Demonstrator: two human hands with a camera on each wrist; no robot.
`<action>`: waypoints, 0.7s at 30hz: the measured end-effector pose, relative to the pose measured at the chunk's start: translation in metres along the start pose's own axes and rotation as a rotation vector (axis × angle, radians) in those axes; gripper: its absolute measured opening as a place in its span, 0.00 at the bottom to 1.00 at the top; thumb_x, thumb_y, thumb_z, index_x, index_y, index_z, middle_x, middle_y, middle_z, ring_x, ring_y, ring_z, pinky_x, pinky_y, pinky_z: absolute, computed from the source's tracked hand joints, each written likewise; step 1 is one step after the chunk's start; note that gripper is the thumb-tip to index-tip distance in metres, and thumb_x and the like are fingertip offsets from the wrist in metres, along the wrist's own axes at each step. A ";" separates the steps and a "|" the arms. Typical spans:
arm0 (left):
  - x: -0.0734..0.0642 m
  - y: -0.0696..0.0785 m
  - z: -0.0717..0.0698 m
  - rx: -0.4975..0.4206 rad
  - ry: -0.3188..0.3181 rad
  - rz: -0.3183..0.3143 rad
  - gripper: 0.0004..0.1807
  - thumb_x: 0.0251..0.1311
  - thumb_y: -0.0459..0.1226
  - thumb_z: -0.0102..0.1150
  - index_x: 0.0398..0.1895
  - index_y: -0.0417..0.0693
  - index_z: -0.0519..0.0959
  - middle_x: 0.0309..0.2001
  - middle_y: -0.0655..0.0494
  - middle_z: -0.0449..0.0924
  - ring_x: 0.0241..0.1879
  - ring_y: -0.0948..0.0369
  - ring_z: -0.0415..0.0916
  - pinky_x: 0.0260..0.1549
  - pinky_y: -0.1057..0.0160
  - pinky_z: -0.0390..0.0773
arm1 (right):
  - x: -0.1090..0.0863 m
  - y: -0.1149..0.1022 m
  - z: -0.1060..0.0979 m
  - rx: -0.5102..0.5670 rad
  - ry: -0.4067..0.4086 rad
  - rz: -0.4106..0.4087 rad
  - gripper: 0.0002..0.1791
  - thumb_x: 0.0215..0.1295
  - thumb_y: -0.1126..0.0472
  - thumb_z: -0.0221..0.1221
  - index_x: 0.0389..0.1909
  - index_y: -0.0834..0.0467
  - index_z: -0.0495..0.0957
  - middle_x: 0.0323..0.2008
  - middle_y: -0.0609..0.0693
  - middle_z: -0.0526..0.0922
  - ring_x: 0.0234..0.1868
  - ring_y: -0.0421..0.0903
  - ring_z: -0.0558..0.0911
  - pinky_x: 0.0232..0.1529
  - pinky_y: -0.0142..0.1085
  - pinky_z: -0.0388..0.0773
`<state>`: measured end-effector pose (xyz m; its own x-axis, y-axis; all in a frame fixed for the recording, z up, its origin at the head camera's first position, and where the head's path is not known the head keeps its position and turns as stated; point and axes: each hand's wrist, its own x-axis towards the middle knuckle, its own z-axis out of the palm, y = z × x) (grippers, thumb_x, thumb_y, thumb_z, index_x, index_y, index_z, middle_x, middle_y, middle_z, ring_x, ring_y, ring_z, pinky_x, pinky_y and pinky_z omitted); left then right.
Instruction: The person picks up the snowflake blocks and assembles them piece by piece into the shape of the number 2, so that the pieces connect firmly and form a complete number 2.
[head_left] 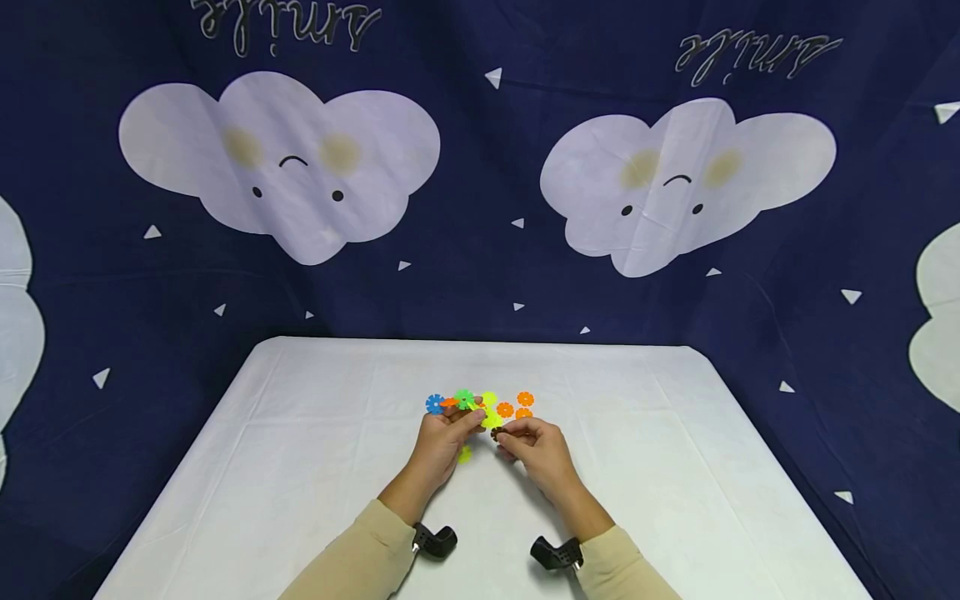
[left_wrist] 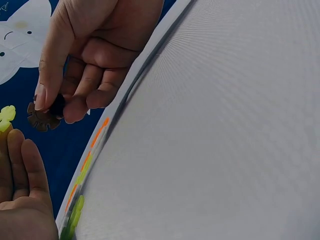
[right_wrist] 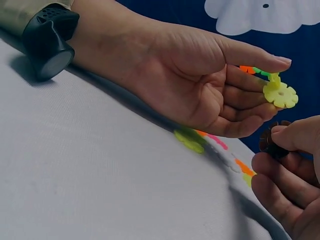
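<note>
My left hand (head_left: 441,437) pinches a chain of notched plastic discs between thumb and fingers. A blue disc (head_left: 435,404), an orange one and a green disc (head_left: 464,399) lead along it to a yellow disc (right_wrist: 281,95) at the near end. Just to the right, my right hand (head_left: 542,454) pinches a dark brown notched disc (left_wrist: 44,120) between thumb and fingertips. In the right wrist view, the brown disc is slightly below the yellow one, with a small gap between them. Part of the chain is hidden by the left fingers.
Loose orange discs (head_left: 525,399) lie on the white table (head_left: 300,467) beyond my hands, with a yellow disc (head_left: 489,398) near them. Another yellow-green disc (head_left: 465,454) lies near my left hand. A dark blue curtain (head_left: 480,167) with clouds hangs behind.
</note>
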<state>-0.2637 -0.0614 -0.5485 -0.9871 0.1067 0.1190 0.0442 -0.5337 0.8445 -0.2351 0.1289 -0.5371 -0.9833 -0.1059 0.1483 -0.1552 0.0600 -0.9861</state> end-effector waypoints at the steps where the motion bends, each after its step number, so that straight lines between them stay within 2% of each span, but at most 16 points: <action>1: 0.000 0.000 0.000 0.000 0.005 0.002 0.15 0.65 0.24 0.68 0.53 0.27 0.81 0.59 0.27 0.78 0.43 0.57 0.84 0.43 0.59 0.85 | 0.000 0.000 0.001 -0.006 0.003 -0.004 0.06 0.67 0.70 0.70 0.41 0.69 0.85 0.38 0.60 0.89 0.36 0.57 0.89 0.35 0.40 0.87; 4: 0.000 0.000 0.001 0.002 0.031 0.015 0.16 0.64 0.24 0.69 0.54 0.26 0.80 0.59 0.28 0.79 0.42 0.57 0.84 0.43 0.59 0.85 | -0.001 0.000 0.003 -0.049 0.033 -0.059 0.05 0.66 0.70 0.71 0.40 0.66 0.87 0.37 0.57 0.90 0.35 0.56 0.89 0.34 0.38 0.87; 6: 0.000 0.000 0.002 0.000 0.052 0.030 0.18 0.63 0.24 0.70 0.55 0.24 0.79 0.59 0.27 0.78 0.41 0.58 0.84 0.43 0.59 0.85 | -0.002 0.001 0.006 -0.088 0.062 -0.133 0.04 0.65 0.70 0.72 0.39 0.65 0.88 0.35 0.55 0.90 0.33 0.54 0.89 0.32 0.37 0.86; 13: -0.002 -0.003 0.008 0.024 0.120 0.072 0.21 0.60 0.25 0.74 0.53 0.21 0.80 0.55 0.25 0.80 0.39 0.58 0.85 0.42 0.58 0.86 | -0.002 0.006 0.018 -0.249 0.170 -0.467 0.06 0.60 0.75 0.74 0.36 0.64 0.88 0.33 0.52 0.89 0.28 0.46 0.88 0.29 0.31 0.85; 17: -0.004 -0.005 0.012 0.073 0.131 0.099 0.21 0.58 0.27 0.77 0.51 0.22 0.81 0.49 0.32 0.85 0.39 0.58 0.85 0.41 0.59 0.86 | -0.001 0.009 0.022 -0.324 0.226 -0.570 0.08 0.58 0.76 0.74 0.34 0.63 0.88 0.32 0.50 0.88 0.26 0.43 0.87 0.28 0.29 0.84; 21: -0.007 -0.007 0.015 0.116 0.116 0.116 0.23 0.60 0.29 0.77 0.51 0.19 0.80 0.43 0.44 0.88 0.37 0.57 0.84 0.43 0.58 0.85 | 0.000 0.009 0.024 -0.366 0.273 -0.622 0.08 0.57 0.77 0.75 0.34 0.63 0.88 0.31 0.50 0.88 0.26 0.42 0.87 0.28 0.28 0.83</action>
<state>-0.2544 -0.0460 -0.5472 -0.9851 -0.0511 0.1640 0.1697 -0.4359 0.8839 -0.2342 0.1060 -0.5480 -0.6863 0.0182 0.7271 -0.6618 0.3989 -0.6347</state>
